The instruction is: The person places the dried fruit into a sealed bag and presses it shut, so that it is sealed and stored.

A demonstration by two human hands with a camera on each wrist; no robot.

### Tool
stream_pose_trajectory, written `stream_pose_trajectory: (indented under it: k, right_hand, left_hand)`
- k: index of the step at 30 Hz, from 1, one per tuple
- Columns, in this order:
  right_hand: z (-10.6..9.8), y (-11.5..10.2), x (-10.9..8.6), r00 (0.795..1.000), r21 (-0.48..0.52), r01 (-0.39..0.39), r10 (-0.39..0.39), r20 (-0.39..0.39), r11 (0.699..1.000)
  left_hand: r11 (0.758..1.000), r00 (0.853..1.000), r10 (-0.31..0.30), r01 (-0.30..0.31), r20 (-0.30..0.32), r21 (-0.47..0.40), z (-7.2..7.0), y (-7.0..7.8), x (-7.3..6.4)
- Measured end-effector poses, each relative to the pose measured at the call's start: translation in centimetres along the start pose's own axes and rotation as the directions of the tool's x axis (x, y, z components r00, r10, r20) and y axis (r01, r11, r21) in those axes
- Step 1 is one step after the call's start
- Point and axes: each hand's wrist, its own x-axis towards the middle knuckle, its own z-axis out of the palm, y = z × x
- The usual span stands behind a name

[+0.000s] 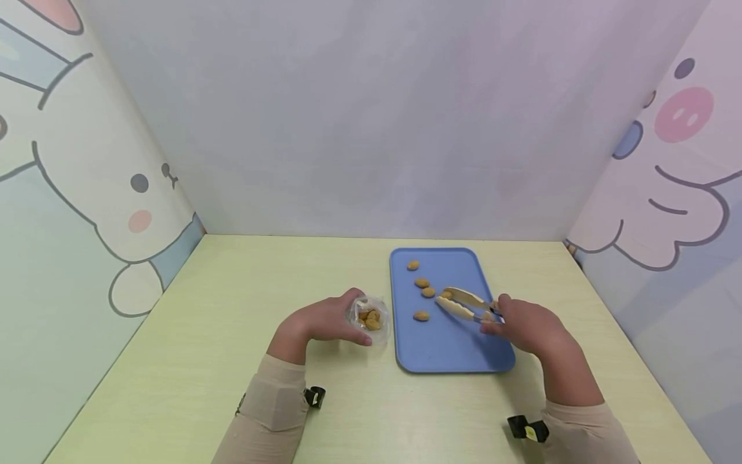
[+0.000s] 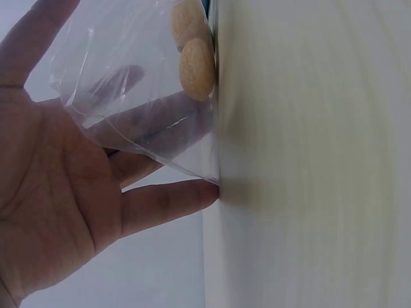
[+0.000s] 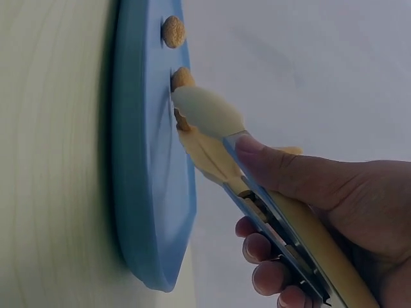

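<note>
Left hand [image 1: 327, 320], fingers spread, touching a clear bag [image 1: 379, 333] of nuts [image 1: 372, 321] on the table [image 1: 174, 361]; only the left-wrist view shows fingers through the plastic. Rightward: blue tray [image 1: 440, 354] bearing loose nuts [image 1: 421, 316]; right hand [image 1: 530, 325] gripping tongs [image 1: 458, 310], tips astride one nut [image 1: 446, 294].

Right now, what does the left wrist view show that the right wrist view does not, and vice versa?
Only the left view shows the left hand, holding a clear plastic bag. Only the right view shows the right hand, gripping metal tongs with cream tips. Both show brown almond-shaped pieces, bagged in the left, on a blue rectangular tray in the right, and the pale wood-grain table.
</note>
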Motion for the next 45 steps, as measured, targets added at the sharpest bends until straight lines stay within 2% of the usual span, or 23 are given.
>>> stream_pose_trajectory:
  k: [19, 29, 45]
  right_hand:
    - [-0.4, -0.5, 0.2, 0.996, 0.012, 0.026, -0.025, -0.084, 1.000]
    - [-0.9, -1.3, 0.0, 0.995, 0.009, 0.027, -0.026, -0.101, 1.000]
    - [-1.3, -2.9, -0.9, 0.980, -0.029, 0.095, -0.098, -0.174, 0.995]
  left_hand:
    - [1.000, 1.000, -0.007, 0.007, 0.002, 0.001, 0.1, 0.1, -0.1]
    - [1.000, 1.000, -0.018, 0.018, 0.002, -0.009, 0.1, 0.1, 0.0]
    - [1.000, 1.000, -0.019, 0.019, -0.009, 0.025, 0.1, 0.2, -0.1]
